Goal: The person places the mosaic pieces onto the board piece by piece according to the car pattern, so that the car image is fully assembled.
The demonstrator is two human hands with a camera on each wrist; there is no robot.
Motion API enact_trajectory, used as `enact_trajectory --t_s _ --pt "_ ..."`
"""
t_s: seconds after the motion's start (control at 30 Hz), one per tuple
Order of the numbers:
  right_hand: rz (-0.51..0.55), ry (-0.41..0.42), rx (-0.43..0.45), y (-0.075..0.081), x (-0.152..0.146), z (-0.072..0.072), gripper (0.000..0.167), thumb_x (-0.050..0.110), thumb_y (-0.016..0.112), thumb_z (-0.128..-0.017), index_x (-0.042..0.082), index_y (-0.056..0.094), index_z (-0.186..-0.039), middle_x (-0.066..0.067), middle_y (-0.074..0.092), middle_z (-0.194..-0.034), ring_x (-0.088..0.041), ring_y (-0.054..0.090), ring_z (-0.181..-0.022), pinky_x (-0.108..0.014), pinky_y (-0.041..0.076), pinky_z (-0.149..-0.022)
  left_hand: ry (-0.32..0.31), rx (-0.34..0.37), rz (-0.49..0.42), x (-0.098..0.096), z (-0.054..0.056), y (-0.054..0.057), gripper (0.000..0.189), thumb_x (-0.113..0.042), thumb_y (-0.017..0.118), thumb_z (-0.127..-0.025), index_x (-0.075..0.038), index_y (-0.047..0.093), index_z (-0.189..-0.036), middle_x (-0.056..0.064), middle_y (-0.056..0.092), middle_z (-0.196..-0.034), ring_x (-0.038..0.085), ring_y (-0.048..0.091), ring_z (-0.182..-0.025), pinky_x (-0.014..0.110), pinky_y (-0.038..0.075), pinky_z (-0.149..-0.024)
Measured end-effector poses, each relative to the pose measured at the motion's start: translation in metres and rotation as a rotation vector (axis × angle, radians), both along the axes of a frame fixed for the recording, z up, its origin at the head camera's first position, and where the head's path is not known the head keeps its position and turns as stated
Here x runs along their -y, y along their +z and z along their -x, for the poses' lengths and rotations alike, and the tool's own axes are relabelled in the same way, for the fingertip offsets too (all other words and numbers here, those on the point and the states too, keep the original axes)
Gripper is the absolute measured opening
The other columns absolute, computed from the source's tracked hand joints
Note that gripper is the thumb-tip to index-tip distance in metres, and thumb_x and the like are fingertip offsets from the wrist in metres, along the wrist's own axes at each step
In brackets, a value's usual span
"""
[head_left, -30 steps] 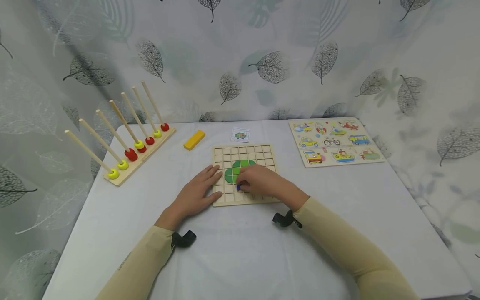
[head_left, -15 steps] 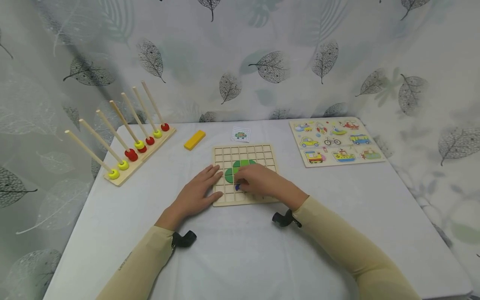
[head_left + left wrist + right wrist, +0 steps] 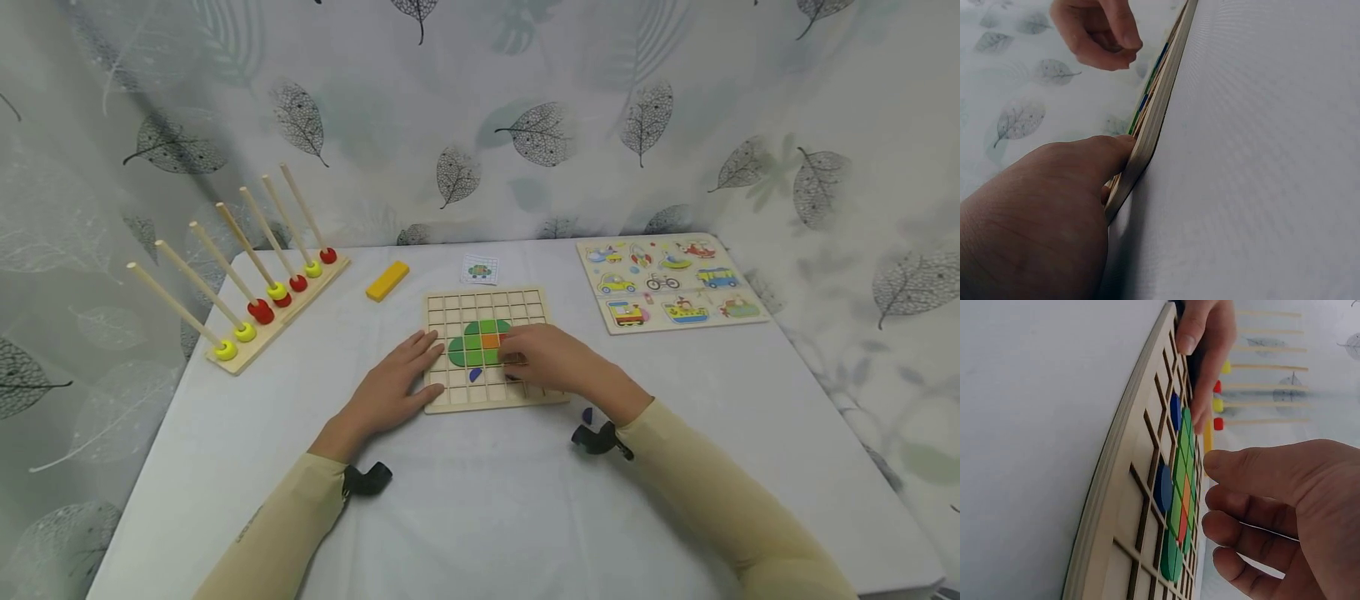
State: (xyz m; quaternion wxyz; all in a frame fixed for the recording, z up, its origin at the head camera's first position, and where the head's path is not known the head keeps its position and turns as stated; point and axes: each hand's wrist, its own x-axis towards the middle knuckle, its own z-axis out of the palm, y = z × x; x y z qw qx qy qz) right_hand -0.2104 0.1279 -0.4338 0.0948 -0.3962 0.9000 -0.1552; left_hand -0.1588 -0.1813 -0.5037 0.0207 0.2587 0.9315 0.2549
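Observation:
A wooden grid board (image 3: 457, 402) lies on the white table with green, orange and red tiles (image 3: 472, 342) in its cells. My left hand (image 3: 397, 379) rests along its left edge, fingers straight, thumb on the near-left part. Over the right part of the board is my right hand (image 3: 551, 358), fingers loosely bent and holding nothing in the right wrist view. A blue half-round tile (image 3: 476, 375) sits in a cell below the green ones. Another blue tile (image 3: 1163, 487) shows farther along that side in the right wrist view, mostly hidden by my right hand in the head view.
A dark blue piece (image 3: 587, 414) lies on the table by my right wrist. Behind the board are a small pattern card (image 3: 480, 269) and a yellow block (image 3: 387, 281). A peg stand with beads (image 3: 281, 312) is at left, a vehicle picture puzzle (image 3: 671, 283) at right.
My right hand has let go of the blue tile at the left and moved right, uncovering orange and red tiles and the dark blue piece on the table. My left hand has stayed put.

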Motion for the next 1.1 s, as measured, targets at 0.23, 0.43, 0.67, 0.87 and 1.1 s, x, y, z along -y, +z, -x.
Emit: enact_trajectory --t_s 0.23,0.43,0.67,0.87,1.1 --pt "0.012 -0.059 0.027 0.005 -0.025 -0.007 0.012 0.014 0.084 -0.096 0.015 0.084 -0.108 0.008 0.069 -0.099 -0.011 0.062 -0.088 -0.032 0.057 -0.082 0.003 0.005 0.003 0.001 0.000 -0.002 0.073 -0.047 0.065 -0.106 -0.012 0.043 -0.168 0.003 0.028 -0.178 0.026 0.017 -0.165 0.053 0.025 -0.129" --pt "0.023 -0.117 0.040 0.014 -0.046 -0.015 0.017 0.015 0.086 -0.095 0.015 0.083 -0.111 0.007 0.072 -0.106 -0.015 0.064 -0.094 -0.035 0.058 -0.085 0.005 0.008 0.009 0.001 0.000 -0.002 0.073 -0.047 0.064 -0.107 -0.012 0.043 -0.168 0.003 0.028 -0.178 0.025 0.017 -0.165 0.053 0.024 -0.130" --pt "0.034 -0.163 0.049 0.016 -0.064 -0.022 0.017 0.017 0.087 -0.094 0.012 0.083 -0.110 0.006 0.071 -0.102 -0.015 0.064 -0.090 -0.035 0.058 -0.081 -0.003 -0.019 -0.002 0.001 0.000 -0.002 0.074 -0.045 0.066 -0.106 -0.010 0.044 -0.167 0.006 0.031 -0.177 0.029 0.020 -0.165 0.056 0.026 -0.128" --pt "0.021 -0.204 0.044 0.013 -0.074 -0.027 0.013 0.022 0.087 -0.095 0.016 0.083 -0.106 0.008 0.068 -0.096 -0.013 0.063 -0.088 -0.035 0.058 -0.079 0.005 -0.002 0.003 0.001 0.000 -0.002 0.073 -0.046 0.065 -0.106 -0.012 0.044 -0.167 0.003 0.029 -0.177 0.026 0.018 -0.165 0.053 0.025 -0.129" --pt "-0.002 -0.259 0.050 0.009 -0.086 -0.036 0.016 0.029 0.087 -0.094 0.016 0.081 -0.102 0.010 0.067 -0.091 -0.015 0.062 -0.086 -0.037 0.056 -0.078 0.005 0.002 0.013 0.001 0.000 0.000 0.073 -0.046 0.065 -0.107 -0.011 0.043 -0.167 0.003 0.028 -0.178 0.027 0.018 -0.165 0.054 0.026 -0.129"
